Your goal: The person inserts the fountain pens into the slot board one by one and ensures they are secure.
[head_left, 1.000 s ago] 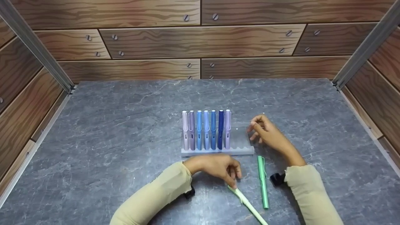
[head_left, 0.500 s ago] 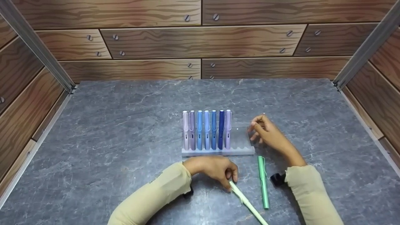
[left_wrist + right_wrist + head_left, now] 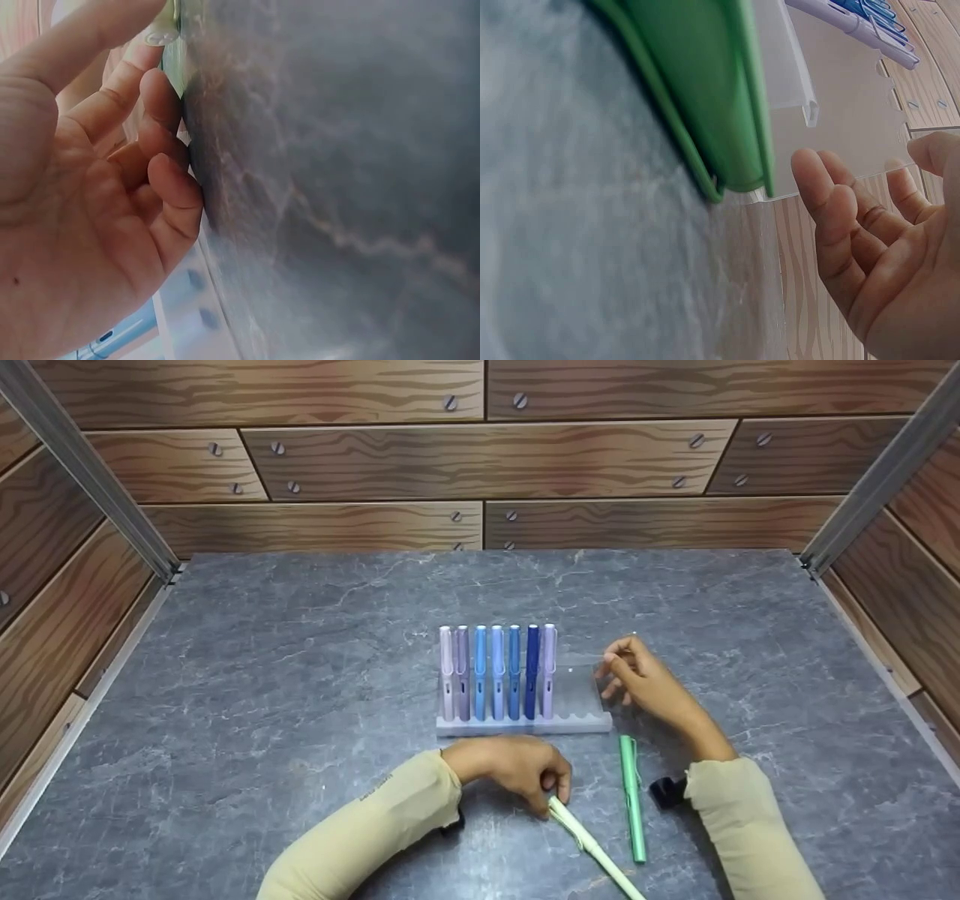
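Note:
A clear acrylic pen rack stands mid-table with several purple and blue pens filling its left slots. My left hand pinches the near end of a pale green pen that lies slanted on the table; the left wrist view shows the thumb and forefinger on the pen's tip. My right hand pinches the rack's far right corner, fingers loosely curled. A darker green pen lies between the two hands and looms large in the right wrist view, next to the rack.
The grey marble tabletop is boxed in by wood-patterned walls at the back and both sides, with metal corner posts. Black wrist mounts sit at both cuffs. The rack's right slots hold no pens.
My left fingers have curled in a little tighter on the pale green pen's end, which shifted slightly. The right hand and the rack have stayed put.

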Demonstrator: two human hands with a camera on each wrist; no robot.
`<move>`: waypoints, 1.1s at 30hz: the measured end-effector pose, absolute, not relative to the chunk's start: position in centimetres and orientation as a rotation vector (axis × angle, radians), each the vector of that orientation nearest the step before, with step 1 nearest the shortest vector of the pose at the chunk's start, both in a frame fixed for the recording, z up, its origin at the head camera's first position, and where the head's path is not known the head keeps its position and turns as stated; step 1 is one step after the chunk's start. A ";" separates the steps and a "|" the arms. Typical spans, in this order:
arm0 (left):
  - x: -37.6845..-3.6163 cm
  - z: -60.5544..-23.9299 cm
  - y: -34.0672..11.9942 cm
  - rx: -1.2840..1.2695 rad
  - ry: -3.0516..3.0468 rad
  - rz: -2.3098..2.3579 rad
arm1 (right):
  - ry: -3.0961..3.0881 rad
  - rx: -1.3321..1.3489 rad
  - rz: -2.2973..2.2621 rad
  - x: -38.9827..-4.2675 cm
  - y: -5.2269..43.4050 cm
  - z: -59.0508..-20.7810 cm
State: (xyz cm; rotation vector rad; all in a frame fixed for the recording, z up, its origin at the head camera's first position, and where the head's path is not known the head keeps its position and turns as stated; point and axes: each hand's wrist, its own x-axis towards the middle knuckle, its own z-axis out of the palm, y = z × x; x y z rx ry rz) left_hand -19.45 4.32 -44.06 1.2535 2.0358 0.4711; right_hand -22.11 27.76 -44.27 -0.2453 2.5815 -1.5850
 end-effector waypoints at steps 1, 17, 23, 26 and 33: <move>-19.5 -44.0 4.3 1.257 2.037 0.467 | 2.582 -0.245 -1.585 -22.1 27.7 -44.3; -19.5 -44.1 4.4 1.265 2.017 0.459 | 2.575 -0.235 -1.589 -22.1 27.7 -44.2; -19.4 -44.0 4.4 1.292 2.039 0.427 | 2.588 -0.248 -1.573 -22.2 27.8 -44.4; -19.4 -43.9 4.4 1.309 2.057 0.412 | 2.591 -0.255 -1.556 -22.2 27.9 -44.4; -19.5 -44.0 4.3 1.305 2.023 0.459 | 2.579 -0.241 -1.570 -22.2 27.7 -44.2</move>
